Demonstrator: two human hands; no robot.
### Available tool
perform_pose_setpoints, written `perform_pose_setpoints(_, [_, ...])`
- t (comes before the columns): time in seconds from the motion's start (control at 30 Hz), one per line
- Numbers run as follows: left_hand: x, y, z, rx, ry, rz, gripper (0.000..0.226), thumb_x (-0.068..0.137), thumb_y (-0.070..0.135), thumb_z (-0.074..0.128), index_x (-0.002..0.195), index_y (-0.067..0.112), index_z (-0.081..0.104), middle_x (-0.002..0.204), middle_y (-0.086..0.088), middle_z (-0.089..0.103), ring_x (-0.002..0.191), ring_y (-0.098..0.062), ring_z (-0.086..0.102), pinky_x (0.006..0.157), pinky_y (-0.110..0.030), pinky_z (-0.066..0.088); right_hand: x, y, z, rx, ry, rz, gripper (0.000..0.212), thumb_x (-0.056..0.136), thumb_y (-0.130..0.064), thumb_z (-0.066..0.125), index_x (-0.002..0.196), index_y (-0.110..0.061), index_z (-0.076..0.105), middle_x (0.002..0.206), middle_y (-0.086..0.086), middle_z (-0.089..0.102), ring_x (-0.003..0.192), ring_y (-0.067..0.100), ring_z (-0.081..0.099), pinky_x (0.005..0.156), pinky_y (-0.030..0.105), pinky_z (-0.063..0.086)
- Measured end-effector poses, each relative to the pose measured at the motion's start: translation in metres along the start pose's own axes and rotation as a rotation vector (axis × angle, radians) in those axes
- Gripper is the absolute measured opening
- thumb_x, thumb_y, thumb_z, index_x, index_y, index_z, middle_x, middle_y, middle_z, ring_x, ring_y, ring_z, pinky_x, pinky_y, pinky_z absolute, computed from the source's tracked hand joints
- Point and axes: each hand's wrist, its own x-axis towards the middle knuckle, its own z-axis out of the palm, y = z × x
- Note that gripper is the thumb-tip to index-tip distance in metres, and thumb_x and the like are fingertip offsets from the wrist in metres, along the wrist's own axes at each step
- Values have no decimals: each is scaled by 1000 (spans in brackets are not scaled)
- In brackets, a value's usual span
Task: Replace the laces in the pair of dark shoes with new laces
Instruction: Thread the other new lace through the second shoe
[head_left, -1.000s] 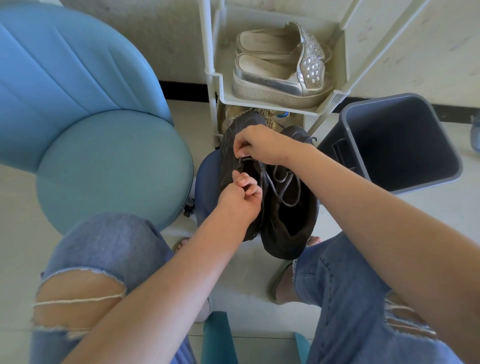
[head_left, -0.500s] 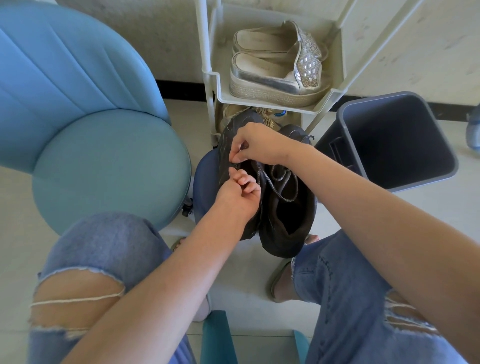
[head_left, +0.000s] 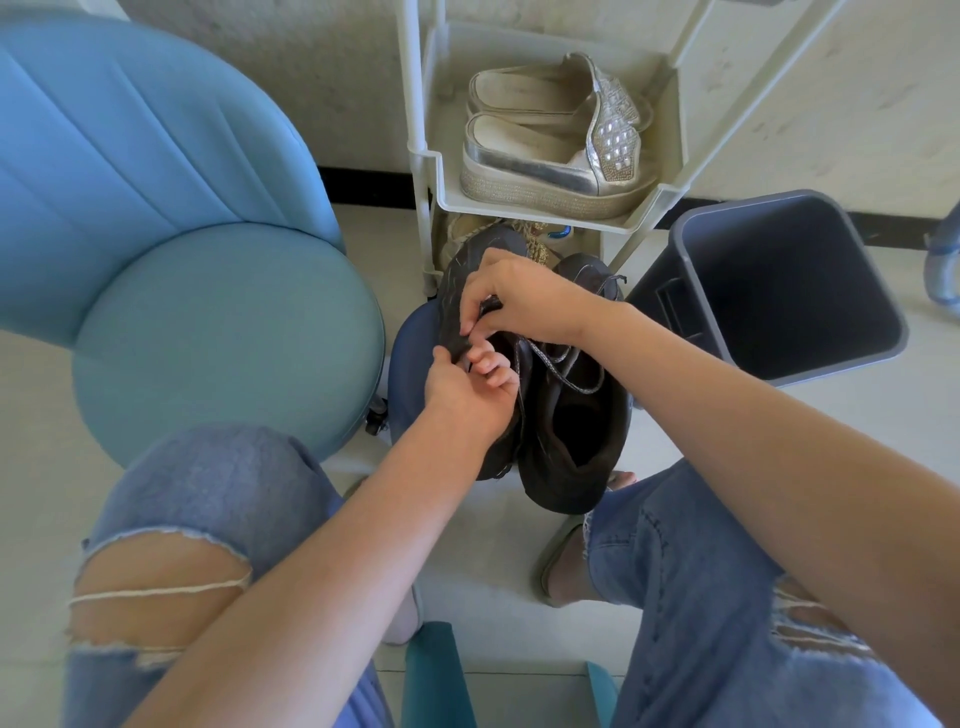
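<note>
L hand (head_left: 467, 387) grips dark shoe (head_left: 456, 291), fingers curled; R hand (head_left: 524, 296) pinches its upper edge; loose lace (head_left: 558, 371) lies across 2nd shoe (head_left: 571, 467).

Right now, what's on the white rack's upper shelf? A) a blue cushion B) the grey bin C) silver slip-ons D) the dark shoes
C: the silver slip-ons sit side by side in the white rack shelf; the dark shoes are lower, in front of it.
</note>
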Motion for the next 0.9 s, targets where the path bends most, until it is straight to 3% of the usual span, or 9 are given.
perform_pose_setpoints(0.13, [0,0,1,14,15,0,56,102,47,20,69,13,49,43,4,42,29,-7,37,31,-15,23,0,0,2,159,27,49,11,78,-18,77,88,-12,75,99,7,71,103,10,35,86,8,29])
perform_pose_setpoints(0.2, [0,-1,1,35,24,6,53,103,45,22,68,14,48,43,5,42,29,-6,36,31,-15,23,-1,-5,2,212,25,61,11,79,-18,76,88,-12,75,96,7,71,104,11,38,82,4,29])
perform_pose_setpoints(0.3, [1,-3,4,78,54,42,47,104,39,25,68,16,45,46,5,40,28,-6,35,29,-15,22,0,-34,3,385,3,3,7,79,-10,76,82,-4,73,78,-2,69,78,0,55,68,5,39])
perform_pose_setpoints(0.37, [2,-2,4,150,89,65,43,105,28,24,69,18,44,53,5,38,29,-6,35,28,-14,21,-1,-58,3,568,-36,-49,7,79,-6,75,77,-11,71,68,-12,66,62,-6,56,63,5,41])
perform_pose_setpoints(0.5, [-6,7,3,409,59,-80,52,104,38,17,73,13,51,47,8,37,31,-4,34,31,-14,18,-7,-81,-15,896,-70,-108,10,85,-3,67,83,-13,69,68,-7,67,61,5,57,66,18,49])
perform_pose_setpoints(0.6, [-18,23,14,773,61,-104,37,103,29,29,76,14,49,43,7,39,29,-3,35,28,-13,17,-13,-71,-34,1018,46,-47,10,90,-3,61,96,-9,66,82,0,70,70,10,62,74,26,52])
perform_pose_setpoints(0.7, [-29,42,23,1394,181,206,10,95,22,54,89,14,49,62,4,48,38,-2,43,32,-12,25,-23,-50,-47,1004,166,52,21,94,-9,56,114,-10,63,106,5,71,88,16,68,81,30,56])
perform_pose_setpoints(0.8, [-27,56,18,1719,182,510,46,85,17,68,122,21,41,82,2,53,59,-8,56,49,-18,42,-33,-26,-52,889,313,280,26,96,-11,55,121,-4,60,115,17,67,83,18,68,78,29,59])
perform_pose_setpoints(0.9, [-18,53,14,2000,42,669,53,78,16,74,126,23,53,104,-5,57,89,-19,61,77,-29,48,-44,-13,-46,753,285,445,24,92,0,57,116,2,62,111,22,67,75,18,65,65,23,58])
